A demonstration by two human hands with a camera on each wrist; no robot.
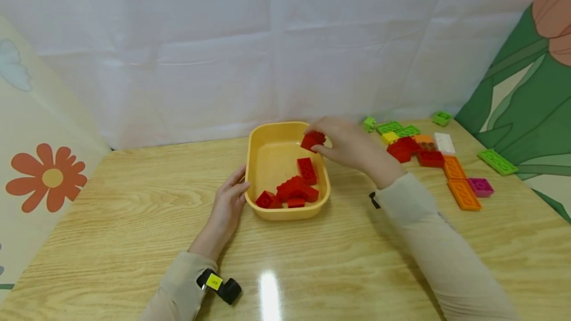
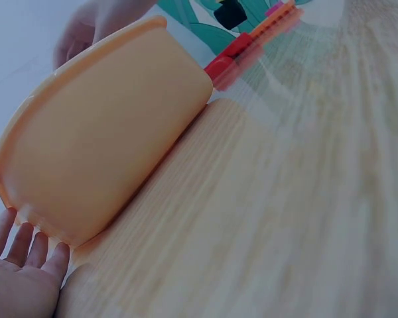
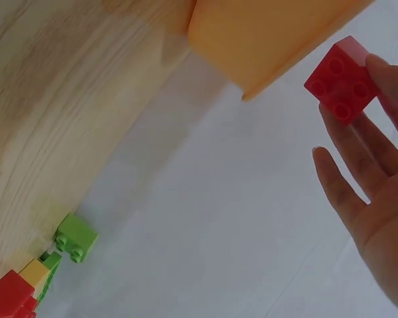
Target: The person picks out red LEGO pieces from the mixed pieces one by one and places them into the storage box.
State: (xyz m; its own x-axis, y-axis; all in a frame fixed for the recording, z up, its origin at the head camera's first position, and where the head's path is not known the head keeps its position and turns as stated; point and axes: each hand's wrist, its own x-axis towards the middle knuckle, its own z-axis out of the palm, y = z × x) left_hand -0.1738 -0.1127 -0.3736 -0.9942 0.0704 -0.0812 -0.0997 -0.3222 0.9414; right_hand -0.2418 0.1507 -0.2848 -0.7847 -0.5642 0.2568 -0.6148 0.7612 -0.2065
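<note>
A yellow plastic tub [image 1: 272, 214] stands on the table with several red toy bricks [image 1: 292, 187] inside, mostly at its near end. My left hand [image 1: 228, 202] holds the tub's left side, thumb at the rim and fingertips against the outer wall; in the left wrist view those fingers [image 2: 36, 248] meet the wall near a corner. Over the tub's far right rim, my right hand [image 1: 350, 145] pinches a red brick [image 1: 313, 140] between thumb and fingers. The right wrist view shows this brick's studs [image 3: 338, 86] facing the camera.
To the right lies a loose group of bricks: red [image 1: 430, 158], orange [image 1: 464, 194], white [image 1: 444, 143], magenta [image 1: 481, 187] and yellow [image 1: 390, 137]. Green bricks [image 1: 389, 128] lie along the back, and a long green one [image 1: 497, 161] farther right. A white cloth [image 1: 178, 53] hangs behind the table.
</note>
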